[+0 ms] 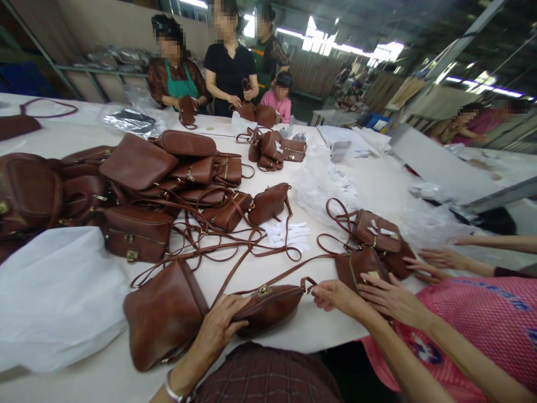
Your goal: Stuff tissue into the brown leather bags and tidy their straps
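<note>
In front of me on the table lies a brown leather handbag (272,308) on its side, its gold clasp facing up. My left hand (222,324), with a bracelet at the wrist, grips the bag's left end, fingers on top and thumb below. At the bag's right end, my right hand (333,296) is closed in a pinch on the small strap loop (308,284); the fingertips partly hide it. A larger brown bag (165,313) lies just left of my left hand. Long thin straps (235,268) run across the table behind both bags.
A pile of brown bags (138,162) covers the left side. White cloth (59,296) lies at front left, white gloves (287,235) in the middle. At right, co-workers' hands (390,299) touch more bags (361,266). Several people stand across the table.
</note>
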The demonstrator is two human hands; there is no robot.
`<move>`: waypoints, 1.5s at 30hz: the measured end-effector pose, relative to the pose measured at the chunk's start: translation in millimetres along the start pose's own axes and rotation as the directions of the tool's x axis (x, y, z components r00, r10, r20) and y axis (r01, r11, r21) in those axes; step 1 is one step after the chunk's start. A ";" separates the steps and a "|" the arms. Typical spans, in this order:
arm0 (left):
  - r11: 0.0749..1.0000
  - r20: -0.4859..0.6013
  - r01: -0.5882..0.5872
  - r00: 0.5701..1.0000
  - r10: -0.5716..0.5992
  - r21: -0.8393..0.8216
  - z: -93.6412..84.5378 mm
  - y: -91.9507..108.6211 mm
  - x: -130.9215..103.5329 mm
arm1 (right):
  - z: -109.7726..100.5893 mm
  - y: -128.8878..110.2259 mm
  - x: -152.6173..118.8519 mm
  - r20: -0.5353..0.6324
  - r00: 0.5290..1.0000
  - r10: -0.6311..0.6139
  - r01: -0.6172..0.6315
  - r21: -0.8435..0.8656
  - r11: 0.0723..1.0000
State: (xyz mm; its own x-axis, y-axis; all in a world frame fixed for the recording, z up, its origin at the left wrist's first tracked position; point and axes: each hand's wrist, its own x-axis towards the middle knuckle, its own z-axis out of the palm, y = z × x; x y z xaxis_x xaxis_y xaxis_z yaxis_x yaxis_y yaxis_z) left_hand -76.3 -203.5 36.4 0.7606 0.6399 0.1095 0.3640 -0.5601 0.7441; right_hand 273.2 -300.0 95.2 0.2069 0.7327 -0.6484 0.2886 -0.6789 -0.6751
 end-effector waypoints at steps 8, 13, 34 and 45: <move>1.000 0.054 0.009 0.998 -0.010 0.027 3.1 4.4 1.6 | 33.7 8.3 -2.2 -0.205 0.935 -0.288 0.282 -0.059 0.958; 0.999 0.084 -0.036 0.996 0.034 0.023 3.0 6.0 5.5 | 29.2 1.8 -10.2 -0.146 0.796 -0.587 0.423 -0.559 0.713; 0.996 0.128 0.087 0.988 -0.084 -0.016 -12.3 41.7 16.1 | 21.6 0.8 -25.5 0.160 0.802 -0.575 0.560 -0.536 0.631; 0.974 0.196 0.122 0.977 -0.084 -0.190 -8.0 56.9 17.5 | 52.3 -47.4 -28.3 0.106 0.994 0.022 0.012 -0.312 0.950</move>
State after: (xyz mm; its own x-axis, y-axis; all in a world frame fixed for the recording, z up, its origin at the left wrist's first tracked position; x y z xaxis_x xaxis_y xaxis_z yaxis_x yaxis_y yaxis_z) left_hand -46.6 -220.0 86.0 0.8178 0.5691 -0.0852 0.3457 -0.3676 0.8634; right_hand 204.8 -291.0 127.1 0.1128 0.7084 -0.6967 0.5687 -0.6210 -0.5394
